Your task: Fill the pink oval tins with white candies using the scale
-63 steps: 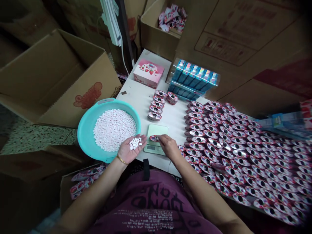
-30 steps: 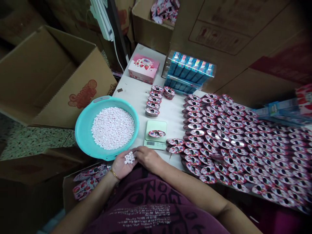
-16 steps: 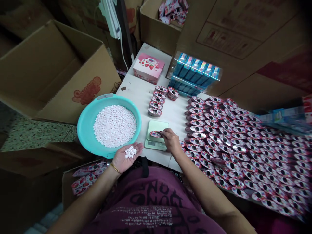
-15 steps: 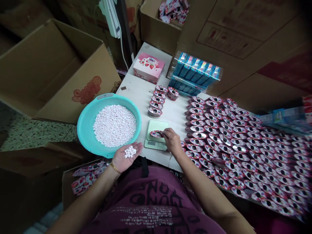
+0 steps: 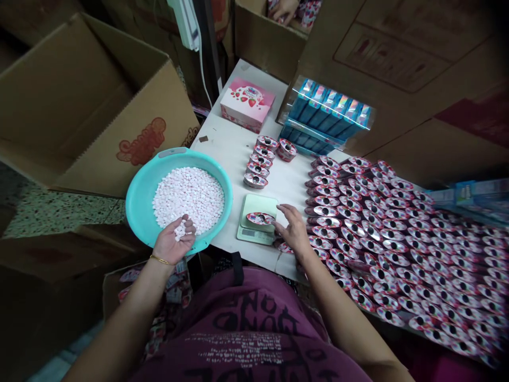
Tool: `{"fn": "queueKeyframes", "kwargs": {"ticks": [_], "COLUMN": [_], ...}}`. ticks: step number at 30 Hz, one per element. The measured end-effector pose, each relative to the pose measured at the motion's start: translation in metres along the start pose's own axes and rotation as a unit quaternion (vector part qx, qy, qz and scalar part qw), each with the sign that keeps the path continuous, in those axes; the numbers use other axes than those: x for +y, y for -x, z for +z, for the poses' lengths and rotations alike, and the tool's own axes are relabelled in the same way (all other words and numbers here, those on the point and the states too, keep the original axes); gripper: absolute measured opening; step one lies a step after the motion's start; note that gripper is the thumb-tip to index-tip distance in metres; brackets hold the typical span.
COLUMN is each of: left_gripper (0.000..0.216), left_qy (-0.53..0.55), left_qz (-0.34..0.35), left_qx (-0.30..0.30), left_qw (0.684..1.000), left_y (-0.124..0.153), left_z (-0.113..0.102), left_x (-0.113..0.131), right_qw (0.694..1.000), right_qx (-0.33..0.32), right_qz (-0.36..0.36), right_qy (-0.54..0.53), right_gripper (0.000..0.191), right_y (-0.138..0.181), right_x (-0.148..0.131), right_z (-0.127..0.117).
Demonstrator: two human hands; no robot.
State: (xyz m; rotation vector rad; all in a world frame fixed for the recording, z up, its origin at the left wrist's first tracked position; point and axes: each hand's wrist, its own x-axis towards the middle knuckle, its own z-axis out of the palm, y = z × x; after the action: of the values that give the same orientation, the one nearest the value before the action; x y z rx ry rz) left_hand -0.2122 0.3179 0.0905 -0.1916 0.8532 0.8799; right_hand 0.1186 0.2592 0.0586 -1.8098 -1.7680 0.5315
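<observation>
My left hand [image 5: 174,241] is cupped palm-up over the near rim of a teal basin [image 5: 140,192], with a few small white tablets [image 5: 181,232] lying in its curled fingers. The basin holds a heap of the same white tablets [image 5: 189,196]. My right hand [image 5: 293,228] rests with fingers apart just right of a pale green scale [image 5: 256,225], holding nothing. One small oval tin [image 5: 260,218] sits open on the scale's plate.
Several rows of oval tins [image 5: 397,233] cover the white table [image 5: 234,154] to the right; a short row [image 5: 258,165] stands behind the scale. A pink strawberry box [image 5: 247,104] and blue packs [image 5: 328,118] sit at the back. Open cardboard boxes [image 5: 91,101] surround the table; another person's hand [image 5: 283,8] shows at top.
My left hand has swung left from in front of me to over the basin, its fingers curling round the tablets. My right hand has drawn back from the tin on the scale and spread.
</observation>
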Motion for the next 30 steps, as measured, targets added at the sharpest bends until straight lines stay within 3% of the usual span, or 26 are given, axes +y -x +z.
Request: {"fn": "queueKeyframes", "kwargs": {"ticks": [6, 9, 11, 13, 15, 19, 22, 24, 26, 28, 30], "left_gripper": [0.014, 0.013, 0.015, 0.020, 0.023, 0.026, 0.039, 0.052, 0.062, 0.064, 0.057], "left_qy": [-0.043, -0.117, -0.213, -0.356, -0.523, -0.762, -0.843, -0.878, -0.902, -0.914, -0.915], "left_qz": [0.008, 0.030, 0.082, 0.161, 0.227, 0.308, 0.317, 0.296, 0.271, 0.261, 0.265], "left_qx": [0.038, 0.093, 0.147, 0.204, 0.228, 0.169, 0.140, 0.147, 0.151, 0.155, 0.139], "left_qw": [0.998, 0.988, 0.962, 0.898, 0.789, 0.543, 0.411, 0.346, 0.299, 0.270, 0.271], "left_y": [-0.014, -0.028, -0.038, -0.049, -0.061, -0.083, -0.092, -0.094, -0.094, -0.096, -0.101], "left_z": [0.006, 0.007, 0.005, -0.001, -0.010, -0.025, -0.024, -0.018, -0.010, -0.003, 0.002], "left_x": [0.000, -0.002, -0.001, 0.002, 0.009, 0.022, 0.024, 0.020, 0.014, 0.007, 0.000], "right_qw": [0.995, 0.985, 0.982, 0.987, 0.990, 0.981, 0.981, 0.982, 0.984, 0.984, 0.977], "right_qx": [-0.086, -0.155, -0.171, -0.135, -0.071, -0.014, -0.004, 0.008, -0.010, -0.070, -0.151], "right_qz": [-0.015, -0.028, -0.031, -0.011, 0.035, 0.105, 0.109, 0.091, 0.052, 0.010, -0.034], "right_qy": [0.039, 0.068, 0.076, 0.089, 0.118, 0.165, 0.161, 0.165, 0.172, 0.163, 0.145], "right_gripper": [0.049, 0.045, 0.040, 0.037, 0.037, 0.037, 0.039, 0.039, 0.036, 0.028, 0.016], "right_y": [-0.009, -0.011, -0.018, -0.032, -0.057, -0.129, -0.167, -0.166, -0.139, -0.090, -0.031], "right_x": [-0.011, -0.015, -0.010, 0.004, 0.026, 0.068, 0.082, 0.085, 0.082, 0.070, 0.051], "right_z": [0.011, 0.016, 0.013, 0.005, -0.004, -0.009, -0.011, -0.022, -0.040, -0.058, -0.067]}}
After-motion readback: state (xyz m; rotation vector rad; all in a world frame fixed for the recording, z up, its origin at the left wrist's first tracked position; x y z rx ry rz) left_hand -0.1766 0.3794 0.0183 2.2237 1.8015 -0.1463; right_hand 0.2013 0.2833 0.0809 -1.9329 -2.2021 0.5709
